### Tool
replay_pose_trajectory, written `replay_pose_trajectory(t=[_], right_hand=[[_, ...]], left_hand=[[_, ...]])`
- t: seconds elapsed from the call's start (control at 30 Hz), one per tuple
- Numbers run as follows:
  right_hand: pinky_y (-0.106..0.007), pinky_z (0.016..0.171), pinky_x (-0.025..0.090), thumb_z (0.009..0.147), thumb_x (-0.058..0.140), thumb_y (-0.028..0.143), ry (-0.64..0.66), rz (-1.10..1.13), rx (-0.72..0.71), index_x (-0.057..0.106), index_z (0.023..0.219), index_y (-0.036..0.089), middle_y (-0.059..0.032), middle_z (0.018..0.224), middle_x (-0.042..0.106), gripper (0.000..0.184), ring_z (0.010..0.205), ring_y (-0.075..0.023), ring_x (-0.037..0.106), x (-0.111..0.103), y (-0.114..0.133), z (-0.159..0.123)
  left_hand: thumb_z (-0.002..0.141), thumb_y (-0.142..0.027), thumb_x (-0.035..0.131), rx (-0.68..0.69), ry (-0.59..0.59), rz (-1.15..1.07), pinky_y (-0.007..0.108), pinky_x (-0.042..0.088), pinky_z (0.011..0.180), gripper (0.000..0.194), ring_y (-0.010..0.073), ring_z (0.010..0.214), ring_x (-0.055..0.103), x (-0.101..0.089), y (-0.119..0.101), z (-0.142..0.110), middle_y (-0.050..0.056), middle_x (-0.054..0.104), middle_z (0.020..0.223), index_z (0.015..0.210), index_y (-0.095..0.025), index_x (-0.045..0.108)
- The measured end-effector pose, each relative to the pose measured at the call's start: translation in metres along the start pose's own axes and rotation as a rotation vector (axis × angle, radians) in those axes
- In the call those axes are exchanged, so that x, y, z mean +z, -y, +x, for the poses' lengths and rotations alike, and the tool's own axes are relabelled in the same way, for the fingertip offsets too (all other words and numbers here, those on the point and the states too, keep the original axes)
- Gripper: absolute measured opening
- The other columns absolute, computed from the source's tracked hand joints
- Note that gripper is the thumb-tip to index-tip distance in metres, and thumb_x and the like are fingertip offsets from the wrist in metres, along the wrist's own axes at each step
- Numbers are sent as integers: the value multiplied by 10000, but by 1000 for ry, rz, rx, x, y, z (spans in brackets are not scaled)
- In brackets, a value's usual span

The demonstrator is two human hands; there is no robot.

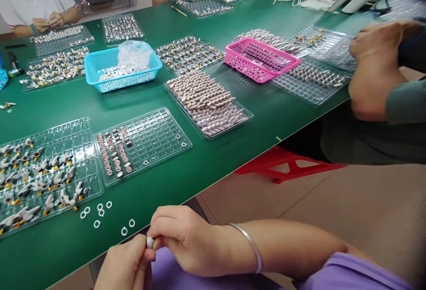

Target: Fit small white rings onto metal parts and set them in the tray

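Close to the table's front edge, my left hand (124,261) and my right hand (195,243) meet, fingertips pinched on one small white part with a dark rim (150,242). Most of that part is hidden by my fingers. Several loose white rings (100,207) lie on the green tabletop just beyond my hands. Behind them, a clear tray (159,132) holds rows of small brownish round pieces at its left side. At the left, another clear tray (95,181) carries white, black and yellow parts.
A blue basket (123,81) with white pieces and a plastic bag stands beyond the trays. Farther right are a tray of stacked beige parts (203,92) and a pink basket (262,77). Co-workers sit across the table; a person's bare foot (376,72) is at the right.
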State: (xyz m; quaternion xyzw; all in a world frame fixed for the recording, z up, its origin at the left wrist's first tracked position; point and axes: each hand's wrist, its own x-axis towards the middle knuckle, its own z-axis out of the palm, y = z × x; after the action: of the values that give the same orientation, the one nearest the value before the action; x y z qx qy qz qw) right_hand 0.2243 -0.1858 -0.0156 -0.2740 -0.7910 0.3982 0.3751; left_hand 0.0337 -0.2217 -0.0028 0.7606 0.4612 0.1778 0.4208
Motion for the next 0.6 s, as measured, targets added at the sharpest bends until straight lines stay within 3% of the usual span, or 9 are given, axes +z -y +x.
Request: replay_pose_trajectory(t=[0.1,0.23,0.47,0.6], right_hand=[[-223,677,509,910,449,99,48,-29,29,586,916,128,-81,802,639,140,735,-148,586,-5,1,-5],[-234,721,524,929,432,96,5,-20,28,588,1060,97,-106,858,664,204,767,-155,604,-3,-4,-14],[-241,695,521,931,448,128,-117,-71,64,587,1000,132,-93,833,651,155,753,-157,590,2,-15,-34],[-243,680,505,925,425,118,-133,-105,119,581,962,138,-82,815,637,161,738,-156,570,-4,-16,-38]], left_hand=[[1014,-431,256,-39,20,-43,197,338,482,413,101,443,494,5,3,1,-51,580,507,712,-231,455],[995,-462,291,-117,62,-154,211,345,512,427,112,476,475,12,6,7,-34,561,537,703,-219,487],[910,-589,420,-319,142,-483,233,352,535,504,125,493,485,27,5,27,-6,552,507,605,-195,501],[853,-660,462,-383,152,-619,226,365,493,507,114,453,477,38,3,37,-27,542,500,670,-191,522]])
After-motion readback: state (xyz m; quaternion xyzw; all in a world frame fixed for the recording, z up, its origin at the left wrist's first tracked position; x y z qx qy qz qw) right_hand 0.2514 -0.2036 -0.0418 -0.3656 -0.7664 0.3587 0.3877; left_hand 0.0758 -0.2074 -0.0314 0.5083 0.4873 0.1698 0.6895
